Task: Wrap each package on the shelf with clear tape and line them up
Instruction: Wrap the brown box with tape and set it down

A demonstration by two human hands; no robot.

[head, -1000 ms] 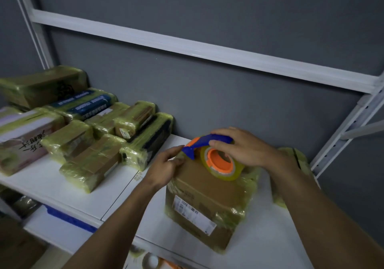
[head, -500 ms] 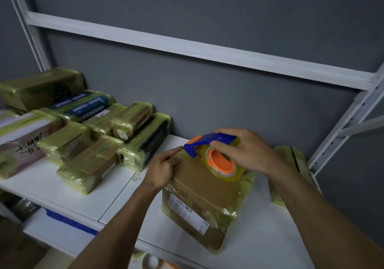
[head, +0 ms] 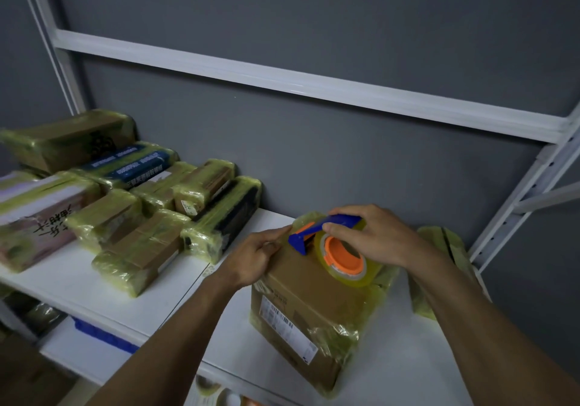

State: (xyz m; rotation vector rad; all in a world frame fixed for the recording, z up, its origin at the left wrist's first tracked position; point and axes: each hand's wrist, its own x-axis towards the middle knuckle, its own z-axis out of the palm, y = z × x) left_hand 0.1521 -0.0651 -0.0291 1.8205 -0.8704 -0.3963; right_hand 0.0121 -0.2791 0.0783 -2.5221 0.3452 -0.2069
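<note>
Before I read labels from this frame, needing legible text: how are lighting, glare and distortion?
Head view: dim, even light; glare speckles the taped near corner of the box; print on its label is too soft to read. Head view, edges: the wide angle skews the shelf frame, and the leftmost packages blur.

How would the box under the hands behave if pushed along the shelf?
The box is probably stiff: its edges look square. Glossy tape on its corners and the smooth shelf suggest it slides easily. Squat, so unlikely to tip.
</note>
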